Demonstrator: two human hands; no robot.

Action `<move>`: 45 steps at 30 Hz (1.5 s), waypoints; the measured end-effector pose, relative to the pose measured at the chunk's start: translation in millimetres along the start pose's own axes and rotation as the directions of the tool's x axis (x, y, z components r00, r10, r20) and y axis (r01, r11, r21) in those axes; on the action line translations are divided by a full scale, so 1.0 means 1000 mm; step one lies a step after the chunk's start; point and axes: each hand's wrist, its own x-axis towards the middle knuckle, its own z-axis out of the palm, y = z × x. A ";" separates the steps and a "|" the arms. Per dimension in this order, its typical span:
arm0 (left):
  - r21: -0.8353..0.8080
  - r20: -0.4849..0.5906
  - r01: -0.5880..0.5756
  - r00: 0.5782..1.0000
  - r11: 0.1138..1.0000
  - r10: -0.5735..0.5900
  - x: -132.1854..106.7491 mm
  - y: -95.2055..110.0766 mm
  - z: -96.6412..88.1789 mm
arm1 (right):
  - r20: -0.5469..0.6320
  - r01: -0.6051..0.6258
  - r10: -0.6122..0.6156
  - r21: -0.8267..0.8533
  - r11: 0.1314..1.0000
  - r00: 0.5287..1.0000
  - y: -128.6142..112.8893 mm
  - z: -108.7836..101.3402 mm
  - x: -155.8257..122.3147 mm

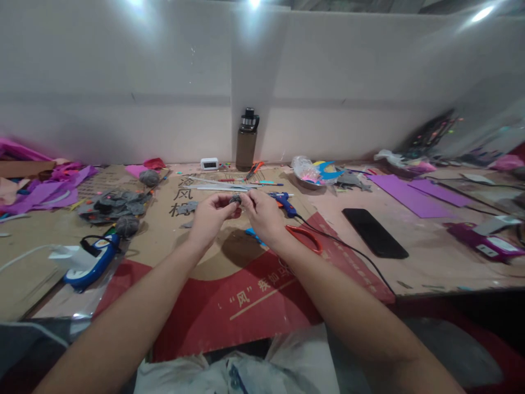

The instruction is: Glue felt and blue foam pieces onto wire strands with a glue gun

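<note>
Over the cardboard, my left hand [211, 216] and my right hand [262, 213] come together at the fingertips, both closed on one small dark grey piece [235, 199]. It looks like rolled or bunched felt; fingers cover much of it. Grey scraps [187, 207] lie just left of my left hand. Beyond my right hand is a blue glue gun [283, 202] with a black cord. A red handle loop [305, 239], apparently from scissors, shows beside my right forearm. Under my right wrist lies a blue piece [254, 235], partly hidden.
A pile of grey pieces [118, 205] and blue power strip [92, 262] are at left. A bottle [246, 141] and small white clock [209, 163] stand by the wall. Right are a bowl [311, 182], black phone [374, 232], purple sheets [410, 196] and purple power strip [488, 241].
</note>
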 end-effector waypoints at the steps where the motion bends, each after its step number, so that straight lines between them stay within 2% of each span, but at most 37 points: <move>1: 0.007 0.002 -0.002 1.000 1.000 0.002 0.000 0.001 0.001 | 0.001 0.005 -0.005 0.003 1.000 1.000 0.001 0.000 0.000; 6: 0.030 -0.005 0.010 1.000 0.999 -0.010 -0.002 0.005 0.004 | 0.027 0.009 -0.010 0.041 0.999 1.000 0.001 0.001 0.001; 14: -0.025 -0.055 0.032 0.998 0.999 -0.033 -0.001 0.005 0.002 | 0.062 -0.057 0.049 0.126 0.990 0.997 -0.004 -0.002 -0.004; 23: -0.078 -0.062 0.064 0.996 0.995 -0.069 -0.003 0.008 0.003 | 0.023 -0.048 0.045 0.151 0.987 0.999 -0.004 0.000 -0.007; 30: -0.076 -0.054 0.025 0.998 0.997 -0.029 -0.003 0.003 0.003 | 0.025 -0.062 0.059 0.095 0.994 0.998 -0.005 0.002 -0.006; 45: -0.028 -0.019 -0.065 0.998 0.997 0.064 -0.002 -0.001 0.003 | -0.005 -0.162 0.165 0.154 0.975 0.986 -0.009 0.000 -0.002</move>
